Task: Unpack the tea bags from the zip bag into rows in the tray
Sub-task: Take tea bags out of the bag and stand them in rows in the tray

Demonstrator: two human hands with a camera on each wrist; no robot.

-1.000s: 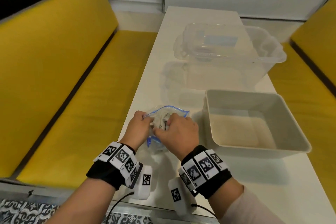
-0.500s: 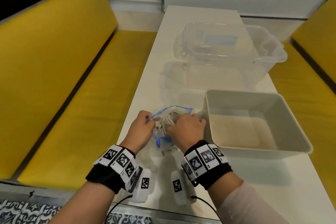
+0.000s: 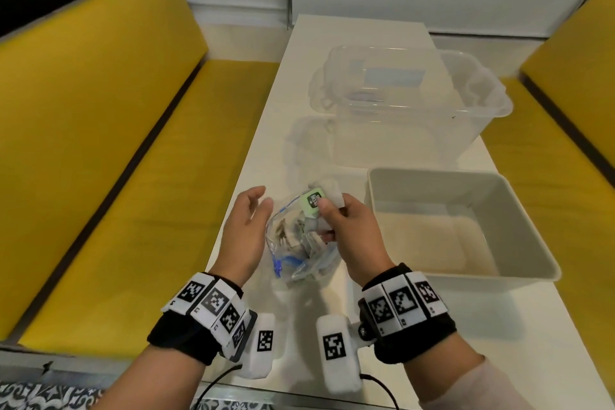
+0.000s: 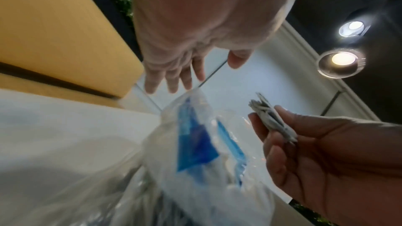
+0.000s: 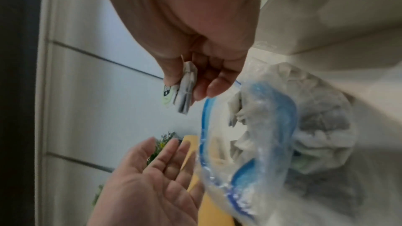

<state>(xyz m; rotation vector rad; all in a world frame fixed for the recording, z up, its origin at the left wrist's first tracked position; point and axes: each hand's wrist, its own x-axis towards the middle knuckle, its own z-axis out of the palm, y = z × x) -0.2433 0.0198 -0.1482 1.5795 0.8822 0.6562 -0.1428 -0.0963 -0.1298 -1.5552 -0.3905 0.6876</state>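
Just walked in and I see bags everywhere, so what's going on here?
A person is unpacking tea bags. The right hand pinches a small bunch of tea bags above the open zip bag, where more remain. The left hand hovers open beside it. The tray holds none yet.

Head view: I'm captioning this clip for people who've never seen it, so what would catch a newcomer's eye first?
The right hand lifts a small bunch of tea bags with a green tag above the open zip bag at the table's near edge. The left hand hangs open beside the bag. To the right stands a grey tray, nothing in it, with yellow benches either side.
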